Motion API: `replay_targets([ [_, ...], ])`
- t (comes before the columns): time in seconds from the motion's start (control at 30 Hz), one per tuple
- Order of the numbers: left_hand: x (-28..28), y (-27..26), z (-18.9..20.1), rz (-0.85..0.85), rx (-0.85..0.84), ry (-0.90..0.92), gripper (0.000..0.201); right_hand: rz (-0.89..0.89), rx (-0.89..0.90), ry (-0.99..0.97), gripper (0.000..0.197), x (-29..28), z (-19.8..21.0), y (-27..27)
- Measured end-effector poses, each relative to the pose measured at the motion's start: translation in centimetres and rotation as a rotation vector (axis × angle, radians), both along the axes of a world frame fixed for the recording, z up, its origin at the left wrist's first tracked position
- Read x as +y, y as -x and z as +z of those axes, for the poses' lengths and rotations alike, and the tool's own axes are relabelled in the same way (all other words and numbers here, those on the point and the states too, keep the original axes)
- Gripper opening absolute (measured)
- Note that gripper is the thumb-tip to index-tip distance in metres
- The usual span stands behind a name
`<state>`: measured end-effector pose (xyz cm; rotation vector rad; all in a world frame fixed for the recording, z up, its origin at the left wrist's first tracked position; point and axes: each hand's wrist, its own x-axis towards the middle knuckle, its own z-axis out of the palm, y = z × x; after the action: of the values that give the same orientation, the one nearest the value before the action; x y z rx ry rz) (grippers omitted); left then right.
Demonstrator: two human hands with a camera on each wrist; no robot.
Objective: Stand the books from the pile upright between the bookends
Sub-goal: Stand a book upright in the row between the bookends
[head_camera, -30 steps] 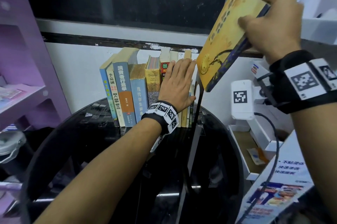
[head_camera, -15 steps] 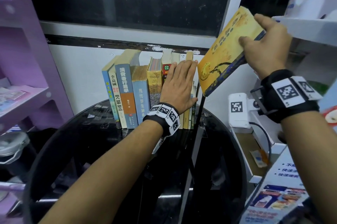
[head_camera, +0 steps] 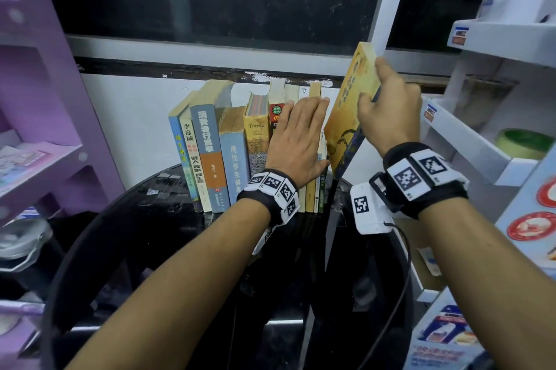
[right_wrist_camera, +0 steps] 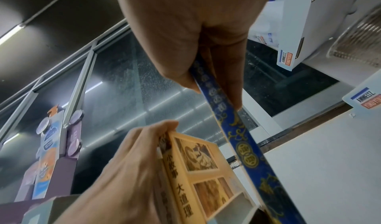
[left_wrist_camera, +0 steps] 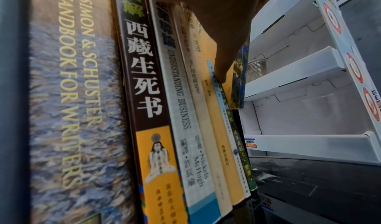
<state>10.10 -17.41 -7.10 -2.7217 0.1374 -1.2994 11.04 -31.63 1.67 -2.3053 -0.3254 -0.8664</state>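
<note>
Several books (head_camera: 210,153) stand upright in a row on the black round table (head_camera: 144,237). My left hand (head_camera: 298,135) lies flat with straight fingers against the spines at the row's right end; its thumb (left_wrist_camera: 222,61) reaches past the last thin book. My right hand (head_camera: 388,117) grips a yellow book with a blue spine (head_camera: 346,105), tilted, its lower corner beside the last standing book. The blue spine (right_wrist_camera: 247,146) is pinched between thumb and fingers. A thin black bookend (head_camera: 330,198) rises just under that book. The left bookend is hidden.
A purple shelf unit (head_camera: 45,129) stands at the left. A white display rack (head_camera: 481,144) with trays is close on the right. A white tagged device (head_camera: 367,207) with a cable hangs below my right wrist. Wall and dark window lie behind the row.
My right hand has brought the yellow book down and leftward, turning it nearer to upright beside the row's right end. My left hand has stayed on the spines.
</note>
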Motion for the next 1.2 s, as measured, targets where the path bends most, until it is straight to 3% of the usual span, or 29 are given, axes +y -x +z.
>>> replay_targets([
  [0.6,1.0,-0.4,1.7,0.017,0.015,-0.132,0.114,0.141,0.145,0.098,0.045,1.4,-3.5,-1.2],
  [0.9,1.0,-0.5,1.7,0.013,0.025,-0.072,0.108,0.142,0.207,0.199,0.046,1.6,-4.3,-2.9],
  [1.07,1.0,-0.6,1.8,-0.01,0.033,-0.057,0.106,0.163,0.278,0.275,0.028,2.0,-4.2,-3.6],
  [1.2,1.1,-0.6,1.7,-0.019,0.026,-0.047,0.107,0.163,0.317,0.283,0.035,2.0,-4.3,-4.0],
])
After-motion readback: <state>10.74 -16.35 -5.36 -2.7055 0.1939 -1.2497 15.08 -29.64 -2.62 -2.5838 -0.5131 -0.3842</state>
